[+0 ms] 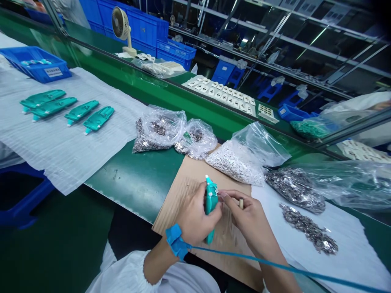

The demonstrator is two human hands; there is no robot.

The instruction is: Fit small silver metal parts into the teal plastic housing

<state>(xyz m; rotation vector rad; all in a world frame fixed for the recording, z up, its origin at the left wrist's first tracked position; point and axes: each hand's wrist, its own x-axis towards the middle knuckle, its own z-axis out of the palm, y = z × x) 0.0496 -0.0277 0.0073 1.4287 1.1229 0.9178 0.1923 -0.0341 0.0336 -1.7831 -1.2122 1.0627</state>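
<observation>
My left hand (195, 215) grips a teal plastic housing (210, 201) upright over a brown cardboard sheet (183, 191). A blue wrist strap (176, 241) with a cord circles that wrist. My right hand (247, 221) pinches a tiny metal part (216, 191) against the housing's side, with a small tan piece at the fingertip. Open plastic bags of small metal parts (235, 162) lie just beyond the cardboard. A loose heap of metal pieces (308, 230) sits on white foam to the right.
Several teal housings (98, 119) lie in a row on white foam sheet (61, 142) at left, near a blue bin (36, 63). A green conveyor belt (183, 101) runs behind, carrying trays of white parts (222, 94). A small fan (122, 28) and blue crates stand farther back.
</observation>
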